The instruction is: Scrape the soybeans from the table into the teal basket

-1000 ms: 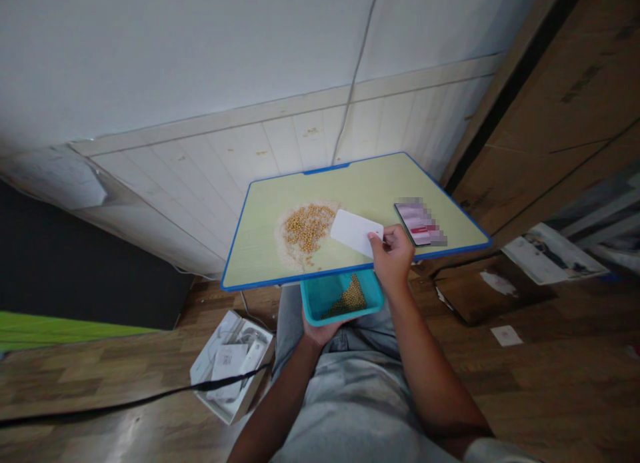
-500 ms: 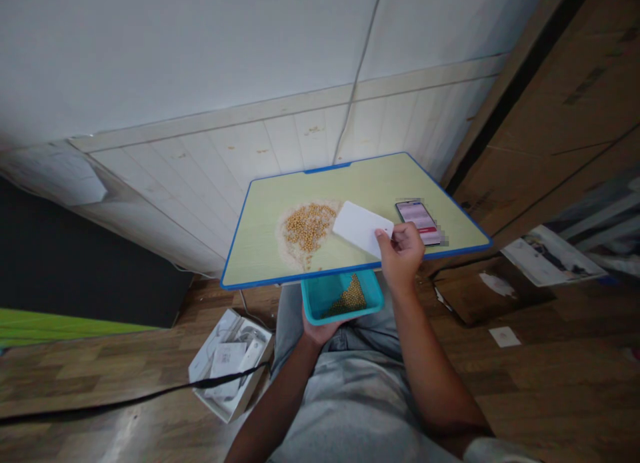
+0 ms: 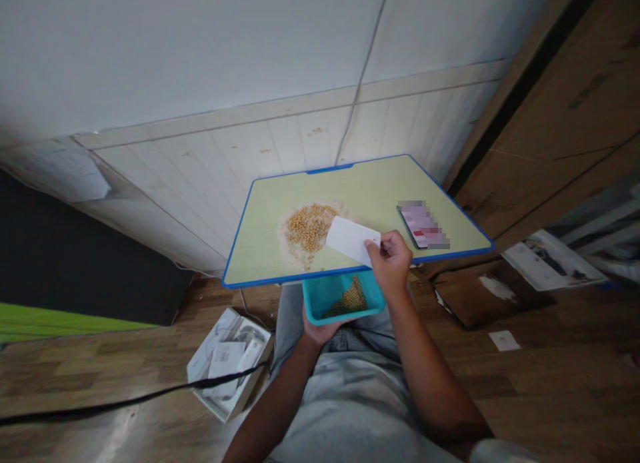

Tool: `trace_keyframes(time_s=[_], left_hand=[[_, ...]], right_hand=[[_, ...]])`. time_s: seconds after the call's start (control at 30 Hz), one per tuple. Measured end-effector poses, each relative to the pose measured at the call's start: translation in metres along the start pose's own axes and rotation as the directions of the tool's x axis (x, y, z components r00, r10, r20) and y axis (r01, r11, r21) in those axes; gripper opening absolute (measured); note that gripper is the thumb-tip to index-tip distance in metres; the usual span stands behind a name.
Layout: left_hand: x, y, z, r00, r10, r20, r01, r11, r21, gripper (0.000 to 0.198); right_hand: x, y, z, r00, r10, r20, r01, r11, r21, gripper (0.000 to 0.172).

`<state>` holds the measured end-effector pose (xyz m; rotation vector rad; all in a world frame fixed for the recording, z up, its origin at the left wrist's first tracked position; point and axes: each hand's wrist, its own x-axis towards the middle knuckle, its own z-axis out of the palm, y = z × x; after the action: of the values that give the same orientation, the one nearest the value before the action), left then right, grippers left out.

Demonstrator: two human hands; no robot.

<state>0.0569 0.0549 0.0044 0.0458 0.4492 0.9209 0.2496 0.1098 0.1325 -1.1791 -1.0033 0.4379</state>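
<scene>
My right hand (image 3: 393, 260) pinches one end of a white card (image 3: 353, 240) between thumb and fingers. The card's far end is at the right side of a pile of yellow beans (image 3: 310, 228), which lies mixed with pale grains (image 3: 290, 250) on a light green tabletop (image 3: 375, 183) with a blue rim. Below the front edge, my left hand (image 3: 323, 331) holds a turquoise plastic tub (image 3: 315, 296) from underneath, its fingers mostly hidden by it. More beans (image 3: 353, 298) lie in the tub, heaped toward its right.
A phone (image 3: 423, 226) with a lit screen lies on the table's right side. On the floor at left stands an open white box (image 3: 230, 363) with papers and cables, a black strap (image 3: 215, 383) crossing it. Cardboard (image 3: 493, 290) lies at right; a white wall (image 3: 200, 163) is behind.
My right hand has moved the card left and toward me, nearer the bean pile and the table's front edge. The tub and my left hand have stayed in place.
</scene>
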Motion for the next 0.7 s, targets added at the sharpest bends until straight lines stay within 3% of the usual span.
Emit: trace_keyframes(time_s=[0.17,0.4,0.7], left_hand=[[-0.002,0.001,0.001,0.999,-0.016,0.032,0.016,1.000,-0.017,0.086],[0.000,0.001,0.000,1.000,-0.014,0.025,0.014,1.000,-0.004,0.085],[-0.001,0.000,-0.005,0.999,-0.020,0.033,0.020,1.000,0.002,0.084]], right_hand=[[0.004,0.000,0.002,0.998,0.008,-0.060,-0.009,1.000,-0.011,0.029],[-0.002,-0.002,0.014,0.998,0.003,0.058,-0.003,1.000,-0.002,0.031],[0.007,0.004,0.012,1.000,0.017,-0.020,-0.017,0.999,-0.040,0.027]])
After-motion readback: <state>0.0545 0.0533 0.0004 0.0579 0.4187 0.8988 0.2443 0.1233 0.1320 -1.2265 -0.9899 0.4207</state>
